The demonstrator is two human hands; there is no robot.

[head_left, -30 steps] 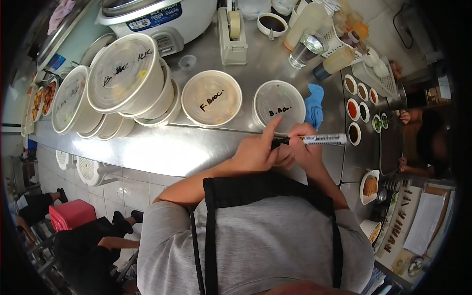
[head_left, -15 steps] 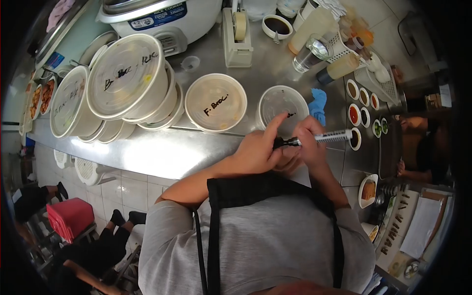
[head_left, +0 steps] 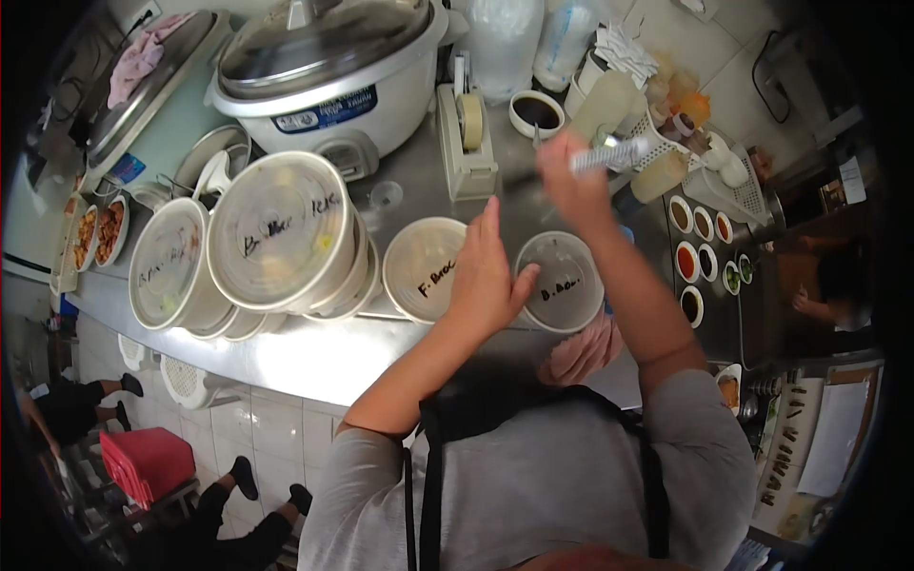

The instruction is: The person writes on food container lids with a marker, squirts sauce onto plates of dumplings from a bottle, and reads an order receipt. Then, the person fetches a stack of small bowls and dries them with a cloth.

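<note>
My left hand [head_left: 484, 276] is open, its fingers stretched out, touching or just over the right side of a round lidded container [head_left: 416, 262] marked "F. Broc". Raised over the counter near the tape dispenser [head_left: 469, 157], my right hand [head_left: 574, 186] is closed around a marker pen [head_left: 611, 155]; motion smears both. Below that arm stands another lidded container [head_left: 560, 276] with black writing on its lid. Stacked lidded containers [head_left: 276, 233], also written on, stand left of my left hand. A pink cloth [head_left: 583, 350] lies at the counter's near edge.
A rice cooker [head_left: 328, 90] stands behind the stacks. Near the right hand are a bowl of dark sauce [head_left: 535, 112] and a basket of bottles [head_left: 657, 119]. Small sauce cups [head_left: 685, 259] line the right. Other people's legs [head_left: 214, 504] and a red cooler [head_left: 148, 463] show at lower left.
My hands, together at the marker before, have parted. The right has carried the marker up and away; the left has opened and moved over to the "F. Broc" container. The view has shifted.
</note>
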